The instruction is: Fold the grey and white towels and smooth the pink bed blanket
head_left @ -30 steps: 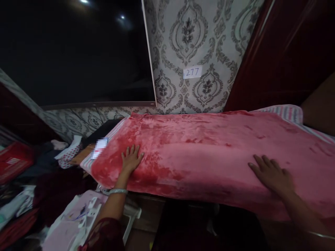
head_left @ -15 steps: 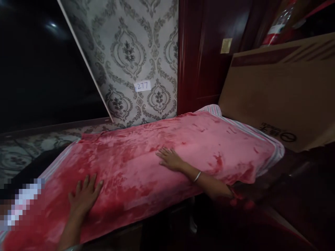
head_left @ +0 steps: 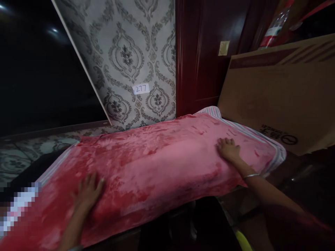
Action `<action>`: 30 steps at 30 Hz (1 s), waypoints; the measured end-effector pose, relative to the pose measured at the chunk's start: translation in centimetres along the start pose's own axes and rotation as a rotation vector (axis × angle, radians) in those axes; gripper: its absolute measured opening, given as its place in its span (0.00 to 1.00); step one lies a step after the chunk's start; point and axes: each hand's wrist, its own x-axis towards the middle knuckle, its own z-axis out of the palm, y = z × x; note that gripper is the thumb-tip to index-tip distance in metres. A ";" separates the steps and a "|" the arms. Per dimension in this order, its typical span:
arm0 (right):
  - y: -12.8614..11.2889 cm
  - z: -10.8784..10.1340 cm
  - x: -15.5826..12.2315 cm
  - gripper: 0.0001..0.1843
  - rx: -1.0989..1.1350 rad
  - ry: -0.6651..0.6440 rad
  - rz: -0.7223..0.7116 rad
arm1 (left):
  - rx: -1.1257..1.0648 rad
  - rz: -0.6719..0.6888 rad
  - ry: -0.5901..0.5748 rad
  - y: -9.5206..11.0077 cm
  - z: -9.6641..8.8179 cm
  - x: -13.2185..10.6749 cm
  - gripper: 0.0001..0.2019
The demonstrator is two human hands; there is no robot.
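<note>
A plush red-and-pink cloth (head_left: 162, 164) with brushed light and dark patches is spread over a long surface. Under it, a striped cloth (head_left: 278, 153) shows along the right end and at the left edge. My left hand (head_left: 87, 193) rests on the darker red part at the left, its fingers spread. Toward the right end, my right hand (head_left: 229, 150) touches the paler pink area with its fingers bent but apart. A bracelet (head_left: 251, 175) is on my right wrist. Neither hand holds anything.
Behind the cloth are a patterned wall with a paper label (head_left: 141, 88) reading 277 and a dark red door (head_left: 201, 59). A large black screen (head_left: 47, 69) stands at the left. On the right a cardboard box (head_left: 282, 90) leans, with a plastic bottle (head_left: 274, 31) behind it.
My right hand has swept right across the cloth, from near its middle toward the right end. The pink area there looks smoother. My left hand has stayed almost in place.
</note>
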 end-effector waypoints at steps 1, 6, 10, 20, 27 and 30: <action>-2.4 -0.2 -0.6 0.31 0.022 0.034 -0.079 | -0.021 0.046 -0.003 1.8 0.1 0.5 0.27; -16.5 -0.4 -4.6 0.30 0.224 -0.114 -0.653 | -0.278 0.642 -0.112 14.7 1.1 2.6 0.29; -21.6 1.2 -6.0 0.30 0.275 -0.167 -0.796 | -0.271 0.718 -0.159 20.9 2.4 3.7 0.29; -21.2 2.8 -5.5 0.30 0.235 -0.184 -0.772 | -0.129 0.478 -0.137 14.8 4.2 6.0 0.30; -21.1 3.2 -6.0 0.29 0.219 -0.156 -0.767 | -0.038 -0.030 -0.197 0.5 3.4 4.6 0.31; -21.1 3.1 -5.7 0.29 0.205 -0.173 -0.759 | -0.075 -0.148 -0.200 -2.5 3.2 2.7 0.31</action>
